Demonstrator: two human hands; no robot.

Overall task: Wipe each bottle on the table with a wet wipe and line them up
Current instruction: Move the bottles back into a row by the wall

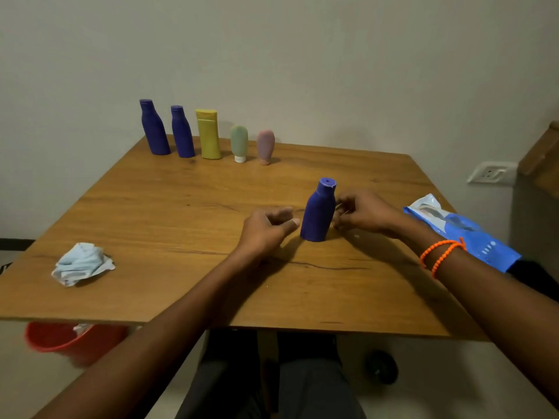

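A small blue bottle (318, 211) stands upright near the middle of the wooden table (187, 225). My left hand (266, 229) hovers just left of it with loosely curled fingers, holding nothing. My right hand (363, 213) is close against the bottle's right side, fingers curled; whether it touches the bottle is unclear. Along the far edge stand a tall blue bottle (153, 128), a second blue bottle (182, 133), a yellow bottle (208, 134), a green tube (239, 143) and a pink tube (266, 146) in a row. A crumpled wipe (81, 263) lies at the near left.
A blue wet-wipe pack (462, 231) lies at the table's right edge. A red bucket (72, 338) sits on the floor under the near left corner. A wall socket (491, 172) and a wooden ledge (541, 152) are at the right. My legs show under the table.
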